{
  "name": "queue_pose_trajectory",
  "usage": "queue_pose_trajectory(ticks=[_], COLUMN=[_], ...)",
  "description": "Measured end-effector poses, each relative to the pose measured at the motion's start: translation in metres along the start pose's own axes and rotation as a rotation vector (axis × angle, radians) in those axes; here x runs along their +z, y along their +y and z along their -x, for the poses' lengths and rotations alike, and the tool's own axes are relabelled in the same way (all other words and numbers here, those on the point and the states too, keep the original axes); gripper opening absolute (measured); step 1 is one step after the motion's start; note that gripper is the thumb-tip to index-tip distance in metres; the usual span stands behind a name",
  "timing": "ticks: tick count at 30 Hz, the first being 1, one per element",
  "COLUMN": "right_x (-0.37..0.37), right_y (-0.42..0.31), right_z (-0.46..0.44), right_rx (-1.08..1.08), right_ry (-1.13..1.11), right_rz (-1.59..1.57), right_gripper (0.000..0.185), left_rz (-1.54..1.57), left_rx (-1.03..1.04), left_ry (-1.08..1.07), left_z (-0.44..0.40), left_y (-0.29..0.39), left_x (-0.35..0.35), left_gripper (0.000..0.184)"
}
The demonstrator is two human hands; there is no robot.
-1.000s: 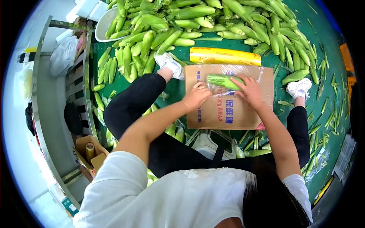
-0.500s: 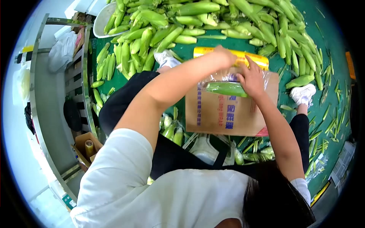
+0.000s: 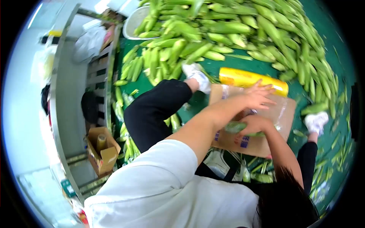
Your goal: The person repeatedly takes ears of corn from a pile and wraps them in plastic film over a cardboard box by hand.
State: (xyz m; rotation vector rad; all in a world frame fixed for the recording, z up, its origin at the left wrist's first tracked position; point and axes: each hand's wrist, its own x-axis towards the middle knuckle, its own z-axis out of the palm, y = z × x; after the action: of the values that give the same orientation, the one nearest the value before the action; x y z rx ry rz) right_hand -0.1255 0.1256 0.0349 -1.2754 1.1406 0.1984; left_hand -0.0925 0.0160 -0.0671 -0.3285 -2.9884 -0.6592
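On the cardboard box (image 3: 243, 146) lies a green corn cob (image 3: 235, 127), partly covered by my right hand (image 3: 254, 125), whose fingers curl over it. My left hand (image 3: 260, 95) is above the box's upper part, just below the yellow roll of wrap (image 3: 253, 80), with its fingers spread and nothing visibly held. Clear film shines on the box's right part. My left forearm crosses over the box's left side.
A large heap of green corn (image 3: 228, 27) lies beyond the roll, beside a white basin (image 3: 136, 23). At the left are a metal rack (image 3: 61, 95) and an open carton (image 3: 103, 154). Loose husks (image 3: 336, 152) are scattered at the right on the green floor.
My left hand has come off the yellow roll and moved nearer over the box. My right hand has moved down onto the cob. The whole view has shifted, with the scene farther right and lower.
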Motion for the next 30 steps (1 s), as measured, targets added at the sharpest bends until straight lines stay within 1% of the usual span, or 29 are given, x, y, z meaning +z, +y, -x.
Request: queue_pose_trajectory(ticks=[1, 2, 3, 4, 5, 6, 7, 8, 9, 10, 11, 12, 13, 14, 16, 17, 18, 19, 20, 21, 22, 23, 24, 25, 26, 27, 28, 29, 30], right_x=[0.029, 0.059, 0.091, 0.121, 0.138, 0.152, 0.17, 0.188, 0.182, 0.194, 0.205, 0.206, 0.213, 0.214, 0.225, 0.227, 0.221, 0.214, 0.228, 0.235, 0.254, 0.288, 0.321, 0.361, 0.395, 0.466, 0.52, 0.56, 0.602], right_y=[-0.003, -0.014, -0.029, -0.04, -0.047, -0.055, -0.048, -0.034, -0.039, -0.035, -0.026, -0.033, -0.03, -0.029, -0.023, -0.026, -0.036, -0.043, -0.027, -0.019, 0.0, 0.03, 0.034, 0.035, 0.008, 0.012, 0.012, 0.006, 0.001], right_z=[-0.003, -0.002, 0.005, 0.013, 0.033, 0.058, 0.084, 0.109, 0.155, 0.167, 0.172, 0.184, 0.185, 0.19, 0.184, 0.178, 0.182, 0.201, 0.22, 0.231, 0.249, 0.26, 0.28, 0.304, 0.33, 0.344, 0.352, 0.35, 0.342], right_rx=[-0.029, -0.063, -0.199, -0.335, -0.421, -0.519, -0.557, -0.64, -0.616, -0.742, -0.767, -0.818, -0.769, -0.78, -0.699, -0.656, -0.6, -0.62, -0.597, -0.743, -1.16, -1.191, -0.998, -0.915, -0.375, -0.087, 0.171, 0.371, 0.57], right_ry=[-0.161, -0.299, -0.305, -0.316, -0.314, -0.311, -0.233, -0.017, -0.083, 0.224, 0.555, 0.862, 1.142, 1.258, 1.462, 1.532, 1.75, 1.855, 1.77, 1.874, 1.602, 1.531, 1.658, 1.718, 1.974, 1.913, 1.839, 1.762, 1.669], right_rz=[-0.176, -0.355, -0.341, -0.324, -0.424, -0.516, -0.679, -0.754, -1.262, -1.518, -1.606, -1.714, -1.876, -1.879, -1.751, -1.717, -1.595, -1.569, -1.773, -1.927, -1.806, -1.831, -1.913, -1.926, -1.931, -1.773, -1.696, -1.677, -1.684], right_gripper=[0.08, 0.088, 0.088, 0.089, 0.084, 0.08, 0.075, 0.072, 0.076, 0.079, 0.082, 0.073, 0.067, 0.061, 0.057, 0.054, 0.053, 0.059, 0.064, 0.064, 0.055, 0.049, 0.047, 0.043, 0.041, 0.039, 0.039, 0.039, 0.039], left_rz=[-0.102, -0.077, -0.083, -0.133, -0.178, -0.104, -0.034, 0.029, 0.064, 0.094, 0.113, 0.163, 0.622, 1.079, 1.682, 1.468, 1.222, 1.38, 1.37, 1.585, 1.772, 1.88, 1.883, 1.822, 1.749, 1.831, 1.898, 1.709, 1.49], left_rx=[0.055, 0.033, 0.078, 0.101, 0.113, 0.151, 0.189, 0.229, 0.176, 0.124, 0.084, 0.101, -0.091, -0.293, -0.493, -0.484, -0.503, -0.514, -0.441, -0.344, -0.267, -0.21, -0.08, 0.0, 0.081, -0.041, -0.154, -0.373, -0.598], left_ry=[0.004, -0.001, 0.045, 0.032, 0.017, -0.028, -0.086, -0.153, -0.173, -0.193, -0.211, -0.209, -0.14, -0.073, -0.056, -0.055, -0.014, -0.088, -0.159, -0.386, -0.665, -0.951, -1.186, -1.192, -1.201, -0.981, -0.754, -0.522, -0.329], left_z=[0.004, 0.005, 0.008, 0.012, 0.016, 0.022, 0.034, 0.049, 0.062, 0.074, 0.082, 0.094, 0.105, 0.108, 0.097, 0.099, 0.103, 0.101, 0.111, 0.104, 0.096, 0.089, 0.075, 0.064, 0.05, 0.028, -0.003, -0.028, -0.052], left_y=[0.006, 0.014, 0.019, 0.025, 0.037, 0.055, 0.076, 0.098, 0.121, 0.145, 0.167, 0.182, 0.199, 0.216, 0.274, 0.313, 0.345, 0.356, 0.368, 0.379, 0.389, 0.399, 0.4, 0.39, 0.373, 0.335, 0.285, 0.214, 0.142], left_x=[-0.007, -0.016, -0.016, -0.007, 0.003, 0.005, 0.003, -0.001, -0.003, -0.006, -0.009, 0.007, 0.026, 0.038, -0.029, -0.052, -0.071, -0.077, -0.052, -0.055, -0.058, -0.061, -0.076, -0.072, -0.069, -0.076, -0.08, -0.068, -0.055], left_gripper=[0.049, 0.052, 0.057, 0.059, 0.061, 0.061, 0.062, 0.062, 0.061, 0.061, 0.06, 0.058, 0.057, 0.057, 0.057, 0.057, 0.057, 0.066, 0.06, 0.059, 0.058, 0.057, 0.065, 0.064, 0.064, 0.055, 0.046, 0.03, 0.02])
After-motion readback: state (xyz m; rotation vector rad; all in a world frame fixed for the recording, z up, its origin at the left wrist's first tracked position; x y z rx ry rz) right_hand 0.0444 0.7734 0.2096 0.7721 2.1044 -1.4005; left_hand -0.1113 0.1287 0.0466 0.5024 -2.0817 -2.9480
